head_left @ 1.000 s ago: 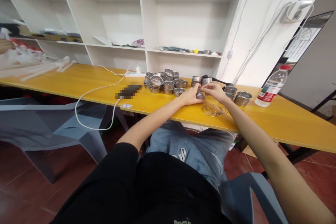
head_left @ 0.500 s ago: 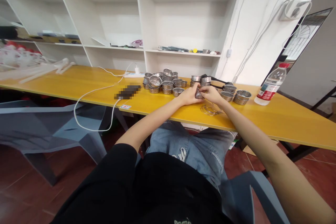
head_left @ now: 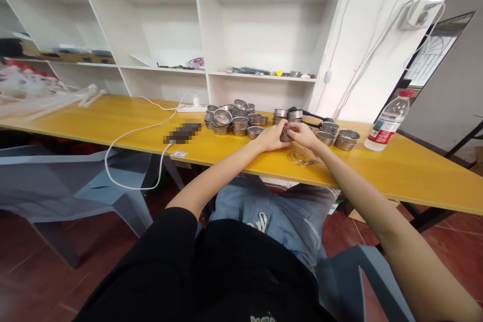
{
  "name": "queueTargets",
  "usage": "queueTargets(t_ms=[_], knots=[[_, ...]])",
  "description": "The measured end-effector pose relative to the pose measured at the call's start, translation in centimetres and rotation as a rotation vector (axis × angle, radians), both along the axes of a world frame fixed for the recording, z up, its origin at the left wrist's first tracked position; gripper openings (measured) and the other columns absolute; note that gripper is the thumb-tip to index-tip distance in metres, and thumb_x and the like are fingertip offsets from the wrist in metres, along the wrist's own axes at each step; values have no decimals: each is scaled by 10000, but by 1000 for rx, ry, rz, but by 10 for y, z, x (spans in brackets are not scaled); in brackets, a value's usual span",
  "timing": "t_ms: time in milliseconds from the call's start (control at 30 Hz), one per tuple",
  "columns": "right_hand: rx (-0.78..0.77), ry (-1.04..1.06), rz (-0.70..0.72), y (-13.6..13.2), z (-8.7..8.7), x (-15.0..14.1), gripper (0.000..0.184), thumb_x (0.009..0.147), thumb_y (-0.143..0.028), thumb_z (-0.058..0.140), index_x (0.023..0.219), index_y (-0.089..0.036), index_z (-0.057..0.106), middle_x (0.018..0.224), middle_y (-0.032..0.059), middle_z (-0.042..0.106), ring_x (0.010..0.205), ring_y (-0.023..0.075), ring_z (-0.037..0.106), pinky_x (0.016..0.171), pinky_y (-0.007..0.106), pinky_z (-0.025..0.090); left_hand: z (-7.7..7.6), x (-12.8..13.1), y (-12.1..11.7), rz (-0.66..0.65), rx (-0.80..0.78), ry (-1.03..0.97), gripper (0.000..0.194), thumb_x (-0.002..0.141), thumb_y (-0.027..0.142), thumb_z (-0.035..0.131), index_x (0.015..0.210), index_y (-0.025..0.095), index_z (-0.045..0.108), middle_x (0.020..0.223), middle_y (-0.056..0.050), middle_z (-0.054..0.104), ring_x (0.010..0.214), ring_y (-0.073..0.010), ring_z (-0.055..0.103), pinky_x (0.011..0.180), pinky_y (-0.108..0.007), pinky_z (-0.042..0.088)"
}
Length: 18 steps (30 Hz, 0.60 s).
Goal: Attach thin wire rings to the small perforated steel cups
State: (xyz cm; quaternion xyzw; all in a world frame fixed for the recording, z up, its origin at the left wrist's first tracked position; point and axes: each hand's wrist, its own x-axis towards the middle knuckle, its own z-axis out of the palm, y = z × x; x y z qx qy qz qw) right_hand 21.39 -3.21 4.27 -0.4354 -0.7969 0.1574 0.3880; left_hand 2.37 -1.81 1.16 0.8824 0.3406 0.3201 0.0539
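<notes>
Between my two hands is a small perforated metal strainer cup (head_left: pixel 286 136), held tilted just above the yellow table. My left hand (head_left: pixel 274 137) is closed around its left side. The fingers of my right hand (head_left: pixel 302 134) are bent together at its upper right edge; what the fingertips pinch there is hidden. Below my hands, several thin wire rings (head_left: pixel 299 157) lie in a loose pile on the table. A group of similar perforated strainer cups (head_left: pixel 240 123) stands left of my hands, partly stacked. More strainer cups (head_left: pixel 347 139) stand to the right and behind.
A plastic bottle with a red cap (head_left: pixel 388 121) stands at the right on the table (head_left: pixel 415 176). A black strap (head_left: pixel 311 123) lies behind the cups. To the left are a blurred dark object (head_left: pixel 184 133) and a white cable (head_left: pixel 126 134). White shelves (head_left: pixel 264 30) rise behind.
The strainer cup has turned slightly between my hands, and my right fingers have shifted a little over its edge. Everything else on the table stays in place.
</notes>
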Motion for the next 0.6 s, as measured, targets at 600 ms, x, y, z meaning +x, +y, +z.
queueTargets(t_ms=[600], knots=[[112,85,-4,-15,10,-3,522,854,-700,755,737,-192,770,774,81,740,761,234,604,760,360,459,12,-3,-6,293,153,-77,538,985,412,720,1438,186,536,1431,-210,712,1375,-397,645,1186,-508,439]])
